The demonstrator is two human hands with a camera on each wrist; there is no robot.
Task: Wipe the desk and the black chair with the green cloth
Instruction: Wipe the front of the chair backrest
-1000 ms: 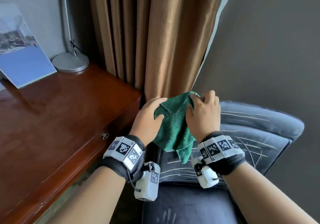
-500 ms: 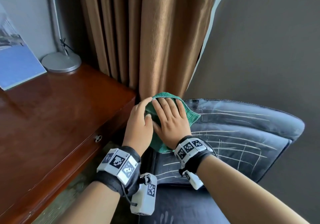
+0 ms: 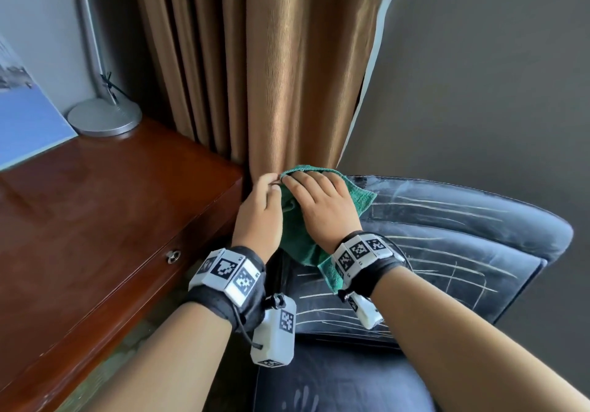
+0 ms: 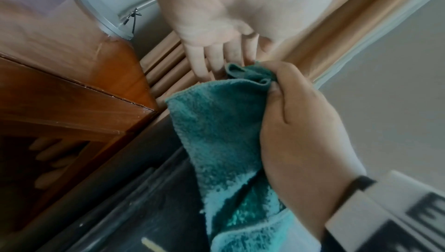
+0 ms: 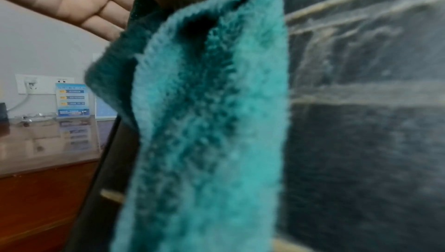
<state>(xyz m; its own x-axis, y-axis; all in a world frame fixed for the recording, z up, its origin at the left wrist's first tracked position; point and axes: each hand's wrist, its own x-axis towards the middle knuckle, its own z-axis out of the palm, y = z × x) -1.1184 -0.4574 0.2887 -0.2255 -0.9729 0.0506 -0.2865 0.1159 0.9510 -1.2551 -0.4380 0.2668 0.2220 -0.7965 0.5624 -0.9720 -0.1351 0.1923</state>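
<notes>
Both hands have come down toward the desk (image 3: 105, 220) since a second ago, when they held the green cloth (image 3: 360, 202) up in the air between them. Now it is pressed against the top left corner of the chair (image 3: 463, 236) back, just beside the curtain (image 3: 287, 76). The right hand (image 3: 322, 207) lies over the cloth with fingers spread, and the left wrist view shows its thumb pinching a bunched fold at the upper edge. The left hand (image 3: 258, 217) is open, fingers straight, tips touching the cloth's edge and holding nothing. A loose tail of cloth hangs below the right wrist, over the pale streaks that cross the chair back. It looks a soft, light, limp terry cloth, likely to fold and creep under the palm rather than stay flat. I judge the best hold is that bunched upper edge, thumb tucked under, with the palm bearing down on the folded pad and the tail gathered in.
</notes>
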